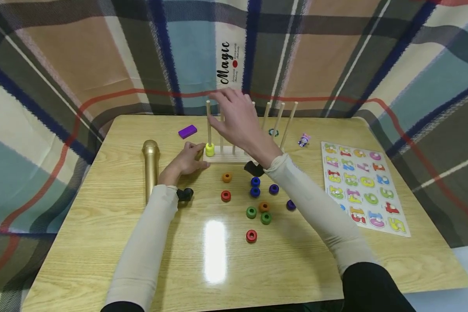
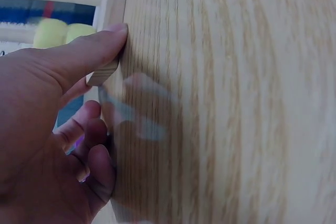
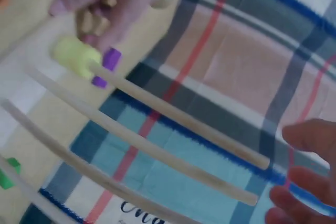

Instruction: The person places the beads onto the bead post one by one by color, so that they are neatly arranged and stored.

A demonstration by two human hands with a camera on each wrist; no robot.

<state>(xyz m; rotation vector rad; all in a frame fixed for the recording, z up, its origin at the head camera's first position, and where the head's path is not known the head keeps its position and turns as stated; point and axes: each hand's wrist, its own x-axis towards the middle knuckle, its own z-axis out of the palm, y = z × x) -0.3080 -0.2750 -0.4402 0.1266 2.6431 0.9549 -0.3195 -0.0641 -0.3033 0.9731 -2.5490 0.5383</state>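
A wooden peg stand (image 1: 228,157) with several upright rods lies across the table. Two yellow beads (image 1: 209,150) are stacked at the foot of its leftmost rod (image 1: 209,123). My left hand (image 1: 186,160) pinches the left end of the base; in the left wrist view the thumb (image 2: 107,43) lies along its front edge, other fingers curled beside and behind. Above the rods, my right hand (image 1: 238,117) hovers near the leftmost rod's top, its fingers (image 3: 310,135) spread and loosely bent with nothing between them. It hides part of the middle rods.
In front of the stand lie loose red (image 1: 225,196), orange (image 1: 227,177), green (image 1: 251,212) and blue beads (image 1: 255,192). A gold cylinder (image 1: 151,164) lies at left, a purple block (image 1: 187,131) behind. At right are a number sheet (image 1: 364,188) and small figurine (image 1: 303,140).
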